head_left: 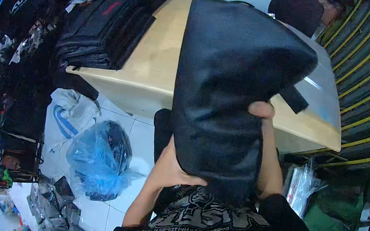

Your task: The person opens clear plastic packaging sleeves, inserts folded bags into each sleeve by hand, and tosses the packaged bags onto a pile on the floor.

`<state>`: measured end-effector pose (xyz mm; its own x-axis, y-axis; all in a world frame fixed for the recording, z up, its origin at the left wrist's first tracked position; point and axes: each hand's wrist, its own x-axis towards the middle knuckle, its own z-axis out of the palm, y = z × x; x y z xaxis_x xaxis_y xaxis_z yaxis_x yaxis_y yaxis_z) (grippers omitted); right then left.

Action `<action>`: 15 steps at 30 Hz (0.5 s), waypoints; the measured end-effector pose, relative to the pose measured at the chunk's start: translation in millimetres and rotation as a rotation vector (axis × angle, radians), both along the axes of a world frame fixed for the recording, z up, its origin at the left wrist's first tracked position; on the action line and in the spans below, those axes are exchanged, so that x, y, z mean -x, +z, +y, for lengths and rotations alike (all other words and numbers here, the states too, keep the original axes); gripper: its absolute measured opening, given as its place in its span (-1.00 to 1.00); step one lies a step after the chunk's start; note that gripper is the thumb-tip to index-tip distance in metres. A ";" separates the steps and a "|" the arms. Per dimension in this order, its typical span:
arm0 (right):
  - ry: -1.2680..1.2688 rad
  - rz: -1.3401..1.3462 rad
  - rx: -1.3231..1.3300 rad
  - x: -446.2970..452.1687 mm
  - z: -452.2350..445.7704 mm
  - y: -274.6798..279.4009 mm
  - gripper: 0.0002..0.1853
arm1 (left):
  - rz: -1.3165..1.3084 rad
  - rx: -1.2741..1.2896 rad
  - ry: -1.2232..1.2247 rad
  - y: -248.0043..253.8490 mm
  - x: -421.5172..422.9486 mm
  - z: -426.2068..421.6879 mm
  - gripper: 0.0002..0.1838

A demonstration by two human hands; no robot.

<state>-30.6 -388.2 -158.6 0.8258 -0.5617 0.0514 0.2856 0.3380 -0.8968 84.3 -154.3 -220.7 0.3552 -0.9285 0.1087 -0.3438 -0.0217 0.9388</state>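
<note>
A large black leather-like cover (pixel 228 79) is held up in front of my body, its upper part over the pale wooden table (pixel 162 60). From its right side sticks out a short black strap or tab (pixel 294 98). My left hand (pixel 176 167) is closed on the cover's lower left corner, thumb across the front and fingers hidden behind. Higher up, my right hand (pixel 264 113) grips the right edge, its thumb on the front face and the other fingers out of sight.
Folded black pieces (pixel 107 29) are stacked on the table's left. A blue plastic bag (pixel 101 158) and a white sack (pixel 72 109) lie on the tiled floor. Dark, yellow-striped ridges (pixel 365 79) run along the right. Clear plastic packages (pixel 300 188) stand at lower right.
</note>
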 end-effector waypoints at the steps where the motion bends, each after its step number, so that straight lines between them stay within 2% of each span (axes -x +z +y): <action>1: -0.032 0.006 0.028 6.3 -2.8 0.6 -0.27 | 0.073 0.082 0.021 4.9 8.7 -4.0 0.24; 5: -0.185 0.029 0.113 34.5 -14.5 4.4 -0.24 | 0.398 0.033 -0.113 10.3 27.5 -20.9 0.07; 8: -0.312 0.055 0.188 61.2 -15.2 6.6 -0.22 | 0.469 -0.091 -0.332 -2.7 38.9 -39.9 0.08; 9: -0.354 0.064 0.210 72.2 -16.9 8.7 -0.21 | 0.468 -0.136 -0.432 -10.8 41.2 -48.8 0.16; 12: -0.497 0.106 0.290 110.8 -21.2 17.4 -0.18 | 0.463 0.073 -0.644 -25.9 58.4 -77.2 0.26; 13: -0.540 0.121 0.315 123.9 -22.3 21.2 -0.18 | 0.169 0.159 -0.665 -15.0 48.3 -83.7 0.27; 15: -0.617 0.164 0.356 148.8 -22.7 27.7 -0.16 | 0.631 0.226 -0.492 -2.7 35.4 -99.0 0.05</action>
